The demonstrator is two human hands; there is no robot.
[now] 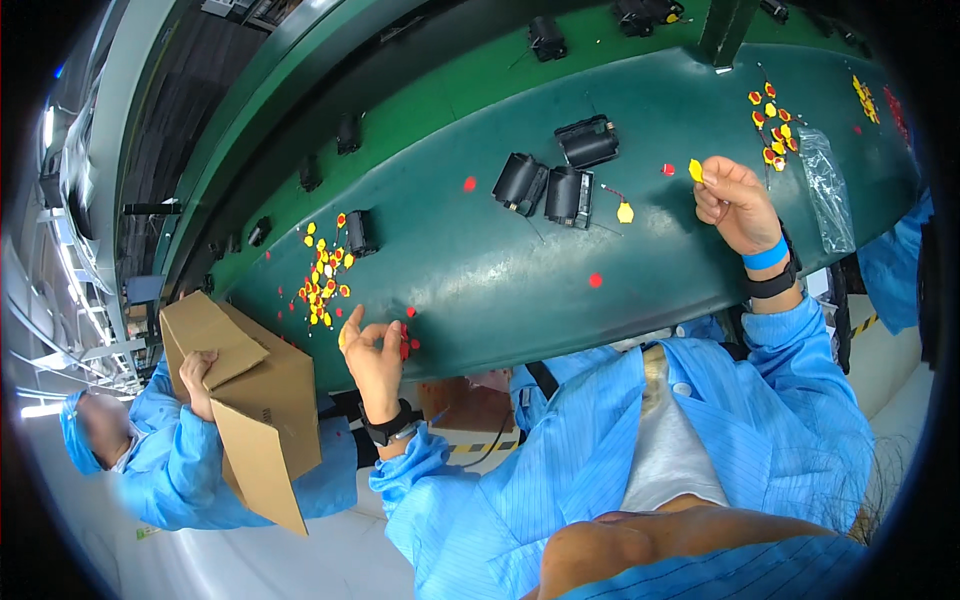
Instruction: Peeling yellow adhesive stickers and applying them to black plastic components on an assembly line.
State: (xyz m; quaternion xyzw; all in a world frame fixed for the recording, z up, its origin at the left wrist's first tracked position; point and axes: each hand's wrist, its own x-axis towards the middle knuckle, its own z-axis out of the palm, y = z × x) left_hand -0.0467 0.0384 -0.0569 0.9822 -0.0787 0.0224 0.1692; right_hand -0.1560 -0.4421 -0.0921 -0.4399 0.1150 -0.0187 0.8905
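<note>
My right hand (pixel 738 203), wearing a blue band and a dark wristband, pinches a small yellow disc-shaped piece (pixel 696 171) between thumb and fingertips, above the green table. My left hand (pixel 374 362) hovers at the table's near edge with its fingers apart. A bit of yellow shows at its fingertips; whether it touches them I cannot tell. Small red discs (pixel 414 345) lie beside its thumb. Beyond it is a pile of yellow and red wired pieces (pixel 325 275). One yellow wired piece (pixel 625 212) rests by three black plastic housings (pixel 569 196) at mid-table.
More yellow and red pieces (pixel 774 125) lie at the right, beside a clear plastic bag (pixel 826 190). Single red discs (pixel 596 280) dot the green table (pixel 480 300). Black housings (pixel 546 38) stand on the green strip behind. At left, a co-worker holds an open cardboard box (pixel 262 390).
</note>
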